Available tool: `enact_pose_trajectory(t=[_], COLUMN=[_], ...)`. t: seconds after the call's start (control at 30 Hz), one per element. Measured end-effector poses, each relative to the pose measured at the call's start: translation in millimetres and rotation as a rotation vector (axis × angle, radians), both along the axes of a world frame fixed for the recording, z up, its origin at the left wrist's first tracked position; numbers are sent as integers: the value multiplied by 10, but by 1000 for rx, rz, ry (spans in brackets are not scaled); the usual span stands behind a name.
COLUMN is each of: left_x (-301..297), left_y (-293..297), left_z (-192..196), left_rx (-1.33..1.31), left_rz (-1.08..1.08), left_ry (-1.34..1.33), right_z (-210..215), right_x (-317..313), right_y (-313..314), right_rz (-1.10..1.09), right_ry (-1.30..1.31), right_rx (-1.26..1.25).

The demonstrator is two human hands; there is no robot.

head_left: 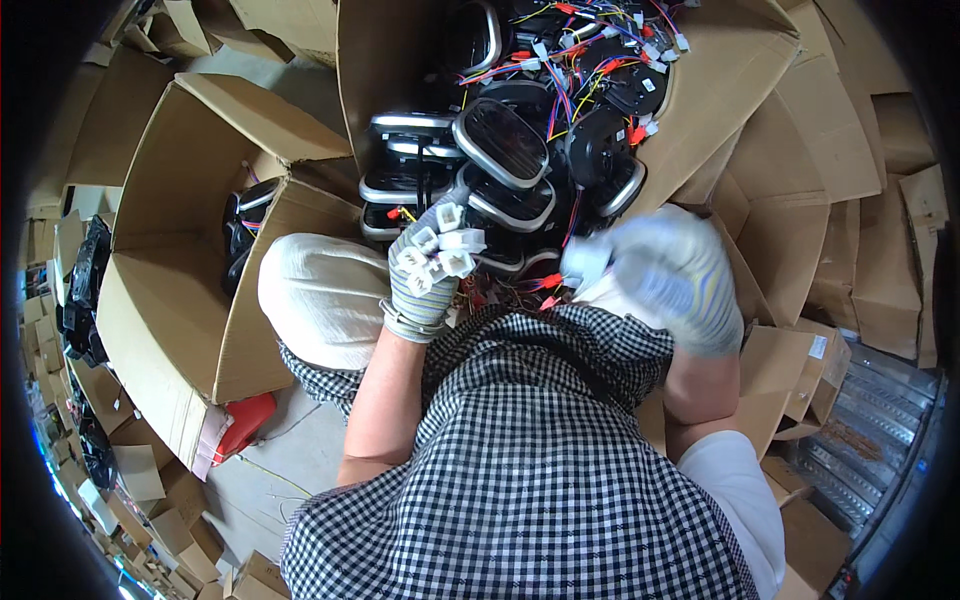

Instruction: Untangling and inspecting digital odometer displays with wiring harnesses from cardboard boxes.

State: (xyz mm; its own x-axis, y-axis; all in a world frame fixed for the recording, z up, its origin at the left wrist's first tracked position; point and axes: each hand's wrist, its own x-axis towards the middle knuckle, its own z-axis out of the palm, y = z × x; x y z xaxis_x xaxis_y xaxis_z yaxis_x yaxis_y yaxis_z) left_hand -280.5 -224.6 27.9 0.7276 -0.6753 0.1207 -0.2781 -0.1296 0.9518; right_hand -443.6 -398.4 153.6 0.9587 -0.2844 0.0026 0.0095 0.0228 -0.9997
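Observation:
My left hand [420,285], in a striped knit glove, is closed around a bunch of white plastic plug connectors [440,252] whose ends stick up from the fist. To its right, my right hand [672,272], gloved alike, is smeared by motion. A pale blurred piece [588,262] shows at its fingertips; whether the hand grips it cannot be told. Beyond both hands, black oval units [503,140] with silver rims lie piled in a large cardboard box [715,60]. Coloured wires with red and white connectors [606,66] tangle over the pile.
An open cardboard box [165,300] at the left holds a few more black units [250,230]. Further cartons [785,200] stand at the right, near a ridged metal surface [875,430]. A red piece [243,428] lies on the grey floor [275,470].

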Motion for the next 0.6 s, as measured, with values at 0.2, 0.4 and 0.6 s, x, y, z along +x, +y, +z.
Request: enact_pose_trajectory(t=[0.2, 0.4, 0.6], left_x=[44, 91, 136], left_y=[56, 54, 219], left_z=[76, -95, -136], left_rx=[69, 77, 236], left_rz=[-297, -453, -497], left_ry=[-330, -137, -198], right_z=[-291, -238, -217], right_x=[416, 530, 647], right_y=[-13, -140, -156], right_rz=[-90, 167, 418], right_ry=[-24, -77, -166], right_rx=[-832, -1607, -1671])
